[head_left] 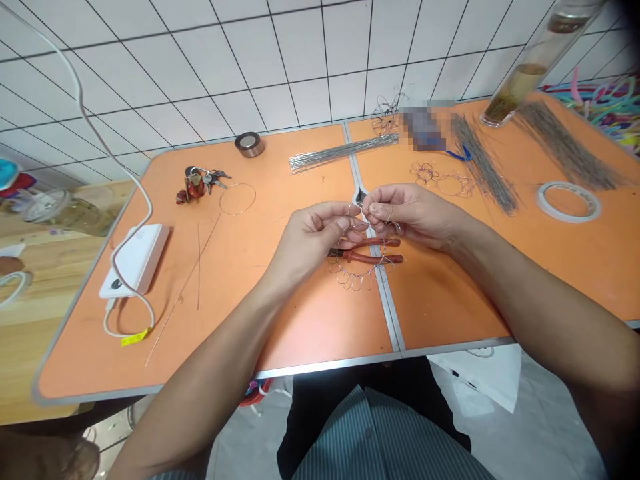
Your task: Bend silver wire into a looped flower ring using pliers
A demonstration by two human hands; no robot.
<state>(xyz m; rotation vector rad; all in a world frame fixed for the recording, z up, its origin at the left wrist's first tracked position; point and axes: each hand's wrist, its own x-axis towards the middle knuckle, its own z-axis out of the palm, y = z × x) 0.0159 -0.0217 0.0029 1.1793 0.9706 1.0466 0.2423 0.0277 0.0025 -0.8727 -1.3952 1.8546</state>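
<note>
As our left hand (320, 233) and right hand (415, 212) pinch the wire ring (361, 275) with narrowed fingers (344, 223), over the pliers (371, 259) on the tabletop (310, 327), loops (356, 284) already line its lower curve — what is left to shape, we cannot tell

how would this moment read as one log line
left hand: pinching looped wire ring; right hand: pinching its wire; pliers: on orange table, beneath ring; keys: on table, beside thin wire hoop

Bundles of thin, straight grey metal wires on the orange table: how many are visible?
3: a silvery bundle crossing the grey centre seam, a grey bundle with a blue tie, and the rightmost bundle, behind the flat white ring. More may be hidden.
</note>
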